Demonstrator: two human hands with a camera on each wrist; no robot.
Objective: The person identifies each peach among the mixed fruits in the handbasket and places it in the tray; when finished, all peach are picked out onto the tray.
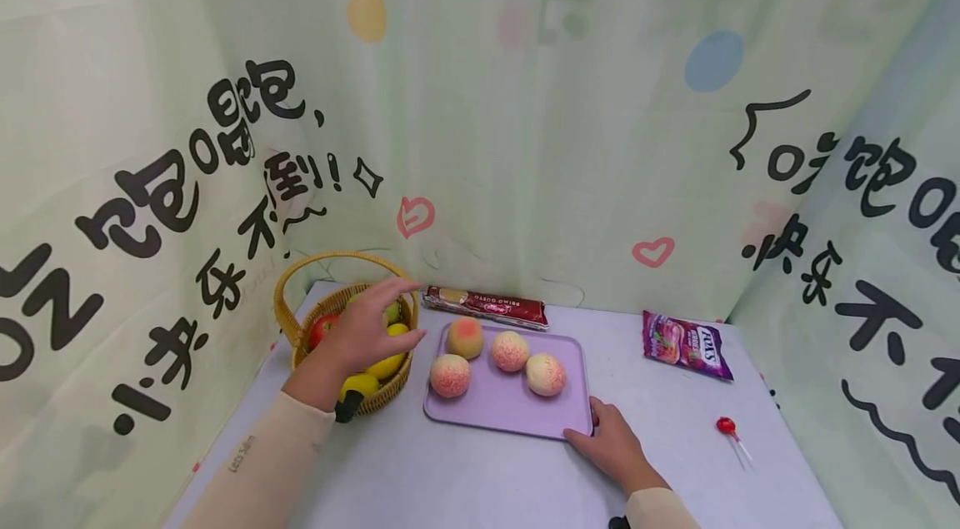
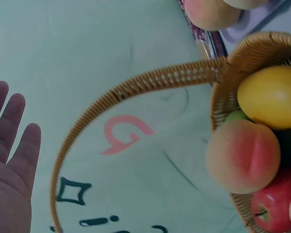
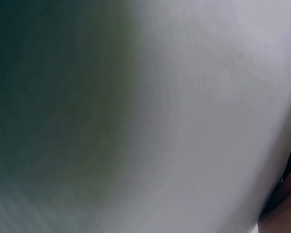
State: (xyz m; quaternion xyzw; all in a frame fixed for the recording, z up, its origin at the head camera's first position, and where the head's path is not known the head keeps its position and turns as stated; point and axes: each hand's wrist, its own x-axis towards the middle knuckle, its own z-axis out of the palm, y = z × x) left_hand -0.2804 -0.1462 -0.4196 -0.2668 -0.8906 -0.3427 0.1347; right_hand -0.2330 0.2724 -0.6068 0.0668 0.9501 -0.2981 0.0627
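My left hand (image 1: 367,333) hovers over the wicker basket (image 1: 283,304), thumb and fingers apart and nothing between them. In the left wrist view its straight fingers (image 2: 9,121) show beside the basket's arched handle (image 2: 136,87). Inside the basket lie a peach (image 2: 242,155), a red apple (image 2: 276,204) and a yellow lemon (image 2: 269,94), with green fruit partly hidden. My right hand (image 1: 617,441) grips the near right corner of a purple tray (image 1: 495,412), thumb at the front rim and fingers at the side. Several peaches (image 1: 546,374) sit on the tray.
Behind the tray lies a long dark-red packet (image 1: 487,306). Farther right on the white table (image 1: 465,479) are a purple snack bag (image 1: 686,344) and a red lollipop (image 1: 726,426). A printed curtain (image 1: 480,137) encloses the back and sides.
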